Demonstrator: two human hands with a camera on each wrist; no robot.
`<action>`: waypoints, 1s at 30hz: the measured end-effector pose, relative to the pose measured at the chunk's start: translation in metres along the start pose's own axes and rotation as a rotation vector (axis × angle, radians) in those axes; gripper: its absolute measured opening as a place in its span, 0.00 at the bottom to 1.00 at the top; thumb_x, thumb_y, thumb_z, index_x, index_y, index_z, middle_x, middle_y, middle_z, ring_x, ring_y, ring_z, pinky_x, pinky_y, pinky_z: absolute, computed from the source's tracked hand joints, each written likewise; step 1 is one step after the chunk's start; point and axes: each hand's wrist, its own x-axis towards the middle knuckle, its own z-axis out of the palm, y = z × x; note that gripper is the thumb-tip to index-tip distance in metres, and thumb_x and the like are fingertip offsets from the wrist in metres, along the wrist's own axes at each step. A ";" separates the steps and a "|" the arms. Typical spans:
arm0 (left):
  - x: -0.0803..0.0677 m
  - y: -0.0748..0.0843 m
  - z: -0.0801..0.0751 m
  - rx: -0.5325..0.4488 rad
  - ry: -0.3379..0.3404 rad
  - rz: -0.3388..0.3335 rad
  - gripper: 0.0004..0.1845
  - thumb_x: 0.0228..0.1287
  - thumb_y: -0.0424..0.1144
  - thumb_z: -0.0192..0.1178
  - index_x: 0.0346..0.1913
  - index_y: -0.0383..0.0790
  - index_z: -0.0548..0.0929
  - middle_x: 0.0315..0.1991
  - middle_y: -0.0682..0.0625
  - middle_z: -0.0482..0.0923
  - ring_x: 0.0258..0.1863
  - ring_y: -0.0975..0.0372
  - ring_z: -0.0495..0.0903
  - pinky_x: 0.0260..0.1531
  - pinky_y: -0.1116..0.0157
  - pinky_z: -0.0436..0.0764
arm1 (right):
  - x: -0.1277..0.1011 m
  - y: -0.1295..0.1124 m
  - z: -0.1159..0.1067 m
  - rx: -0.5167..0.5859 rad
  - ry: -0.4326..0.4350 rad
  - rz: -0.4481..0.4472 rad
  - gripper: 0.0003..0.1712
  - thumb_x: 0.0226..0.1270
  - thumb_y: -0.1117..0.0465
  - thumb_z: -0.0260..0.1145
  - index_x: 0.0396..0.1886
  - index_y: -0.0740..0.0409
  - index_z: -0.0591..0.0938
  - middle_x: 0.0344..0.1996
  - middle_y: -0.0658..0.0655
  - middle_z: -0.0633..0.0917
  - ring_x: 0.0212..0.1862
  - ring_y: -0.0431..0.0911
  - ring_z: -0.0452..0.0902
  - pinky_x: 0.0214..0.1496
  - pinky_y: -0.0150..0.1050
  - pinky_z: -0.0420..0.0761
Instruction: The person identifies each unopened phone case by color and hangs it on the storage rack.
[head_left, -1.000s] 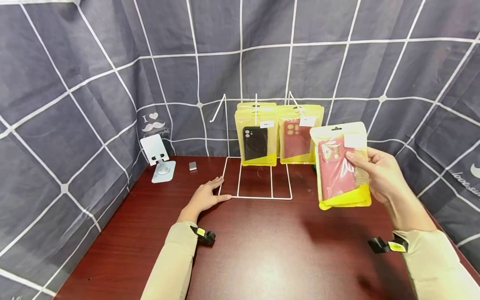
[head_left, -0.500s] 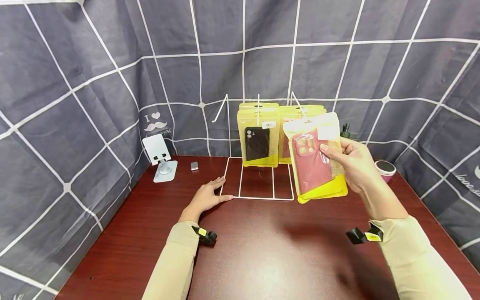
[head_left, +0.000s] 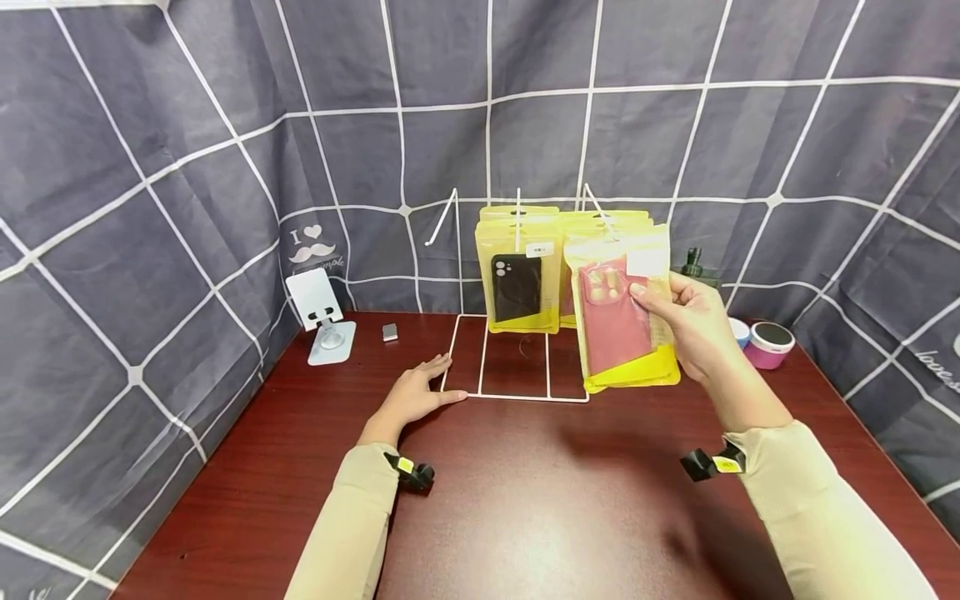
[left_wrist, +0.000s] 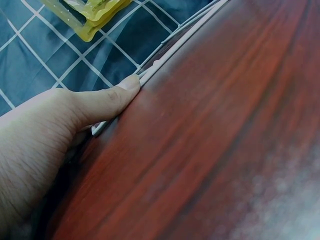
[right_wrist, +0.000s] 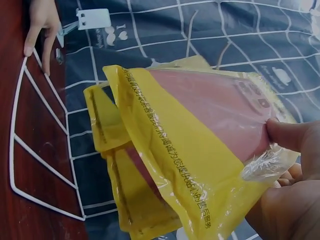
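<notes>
My right hand [head_left: 693, 325] pinches the right side of a yellow-edged bag with a red phone case [head_left: 618, 317] in it, thumb in front. This bag is held up before the right hook of a white wire display rack [head_left: 525, 397], overlapping a similar bag behind it. On the middle hook hangs a bagged black phone case [head_left: 517, 287], with another bag behind. My left hand [head_left: 412, 392] rests at the rack base's front left corner, its thumb [left_wrist: 112, 100] along the front wire and its fingers spread on the left side wire. The left hook [head_left: 442, 217] carries nothing.
A white phone stand [head_left: 318, 308] and a small grey metallic block [head_left: 389, 332] lie left of the rack. At the right are a pink round container [head_left: 769, 345], a blue one [head_left: 738, 332] partly hidden, and a dark bottle top [head_left: 692, 262]. A grey checked cloth [head_left: 637, 50] hangs behind.
My right hand has brought the bagged red phone case leftward, now in front of the right hook. The round containers at the right have come into view. My left hand stays on the rack.
</notes>
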 end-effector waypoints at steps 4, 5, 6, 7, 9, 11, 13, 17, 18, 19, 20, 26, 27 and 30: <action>0.000 0.000 -0.002 -0.003 0.013 0.003 0.50 0.54 0.72 0.65 0.75 0.47 0.70 0.75 0.50 0.63 0.75 0.48 0.61 0.71 0.48 0.61 | 0.011 0.008 0.000 -0.060 0.026 0.019 0.19 0.70 0.63 0.69 0.58 0.62 0.79 0.38 0.55 0.90 0.34 0.47 0.89 0.35 0.42 0.87; 0.000 0.000 -0.002 -0.003 0.015 0.003 0.50 0.54 0.72 0.65 0.75 0.47 0.70 0.75 0.49 0.64 0.75 0.48 0.61 0.71 0.48 0.61 | 0.015 0.010 0.000 -0.070 0.033 0.024 0.20 0.70 0.63 0.69 0.59 0.62 0.79 0.38 0.55 0.90 0.34 0.47 0.89 0.36 0.41 0.87; 0.000 0.001 -0.003 -0.004 0.015 0.001 0.50 0.53 0.72 0.65 0.75 0.47 0.70 0.75 0.50 0.64 0.75 0.49 0.61 0.71 0.48 0.61 | 0.018 0.013 -0.001 -0.075 0.041 0.028 0.21 0.69 0.62 0.69 0.60 0.62 0.78 0.38 0.55 0.90 0.35 0.47 0.89 0.36 0.41 0.87; 0.000 0.001 -0.003 -0.002 0.015 0.001 0.50 0.53 0.72 0.65 0.75 0.47 0.70 0.75 0.50 0.64 0.75 0.49 0.61 0.71 0.48 0.61 | 0.021 0.015 -0.002 -0.084 0.051 0.031 0.22 0.69 0.61 0.69 0.60 0.62 0.78 0.38 0.54 0.90 0.35 0.46 0.89 0.37 0.41 0.87; 0.000 0.001 -0.003 0.001 0.013 -0.001 0.50 0.54 0.72 0.65 0.75 0.48 0.69 0.75 0.50 0.63 0.75 0.49 0.61 0.71 0.48 0.61 | 0.027 0.020 -0.004 -0.099 0.072 0.027 0.21 0.69 0.60 0.70 0.58 0.62 0.79 0.37 0.54 0.90 0.35 0.46 0.89 0.37 0.41 0.87; 0.000 0.000 -0.003 0.004 0.013 0.001 0.50 0.54 0.72 0.65 0.75 0.48 0.69 0.75 0.50 0.63 0.75 0.49 0.61 0.71 0.48 0.61 | 0.033 0.025 -0.005 -0.119 0.090 0.016 0.21 0.69 0.59 0.70 0.57 0.63 0.80 0.36 0.54 0.90 0.35 0.46 0.89 0.38 0.40 0.87; 0.000 0.000 -0.002 0.009 0.009 0.003 0.50 0.54 0.73 0.65 0.75 0.48 0.69 0.75 0.50 0.63 0.75 0.49 0.61 0.71 0.48 0.61 | 0.037 0.029 -0.007 -0.145 0.105 0.004 0.21 0.68 0.57 0.71 0.56 0.64 0.81 0.35 0.55 0.90 0.35 0.47 0.89 0.37 0.40 0.87; 0.000 -0.001 0.000 0.018 -0.011 -0.002 0.51 0.54 0.74 0.63 0.75 0.49 0.68 0.76 0.51 0.62 0.75 0.50 0.60 0.72 0.49 0.61 | 0.042 0.036 -0.009 -0.197 0.123 -0.015 0.21 0.68 0.56 0.71 0.54 0.64 0.81 0.34 0.54 0.90 0.34 0.47 0.89 0.37 0.40 0.87; 0.001 -0.001 0.000 0.019 -0.014 -0.005 0.51 0.54 0.74 0.63 0.75 0.49 0.68 0.76 0.51 0.62 0.75 0.51 0.60 0.72 0.49 0.61 | 0.043 0.037 -0.009 -0.209 0.127 -0.021 0.21 0.68 0.55 0.71 0.54 0.63 0.81 0.34 0.54 0.90 0.34 0.46 0.89 0.37 0.39 0.87; 0.001 -0.001 0.001 0.018 -0.015 -0.004 0.51 0.54 0.74 0.63 0.76 0.49 0.68 0.76 0.51 0.62 0.75 0.51 0.60 0.72 0.49 0.61 | 0.044 0.038 -0.010 -0.213 0.131 -0.029 0.21 0.68 0.56 0.71 0.54 0.63 0.81 0.34 0.53 0.90 0.34 0.46 0.89 0.38 0.38 0.87; 0.001 -0.001 0.001 0.016 -0.014 -0.002 0.51 0.54 0.74 0.63 0.75 0.49 0.68 0.76 0.51 0.62 0.75 0.51 0.60 0.72 0.49 0.61 | 0.044 0.039 -0.010 -0.213 0.135 -0.038 0.20 0.68 0.56 0.71 0.53 0.63 0.82 0.34 0.53 0.90 0.34 0.45 0.88 0.37 0.37 0.86; 0.001 0.000 0.000 0.007 0.001 0.007 0.51 0.53 0.73 0.64 0.75 0.48 0.69 0.75 0.50 0.63 0.75 0.50 0.60 0.72 0.48 0.61 | 0.046 0.043 -0.011 -0.210 0.164 -0.080 0.18 0.67 0.57 0.72 0.52 0.61 0.83 0.34 0.54 0.90 0.34 0.44 0.87 0.36 0.35 0.86; 0.001 0.000 0.000 0.008 -0.001 0.004 0.51 0.54 0.73 0.64 0.75 0.48 0.68 0.76 0.51 0.62 0.75 0.50 0.60 0.72 0.48 0.61 | 0.046 0.044 -0.012 -0.215 0.169 -0.082 0.18 0.67 0.57 0.72 0.53 0.61 0.82 0.34 0.53 0.90 0.35 0.44 0.87 0.36 0.36 0.86; 0.000 -0.001 0.001 0.008 -0.013 -0.010 0.50 0.54 0.73 0.64 0.76 0.50 0.68 0.76 0.52 0.62 0.75 0.51 0.59 0.72 0.48 0.61 | 0.044 0.048 -0.014 -0.224 0.178 -0.082 0.22 0.68 0.57 0.71 0.57 0.62 0.81 0.36 0.53 0.90 0.37 0.44 0.87 0.39 0.35 0.86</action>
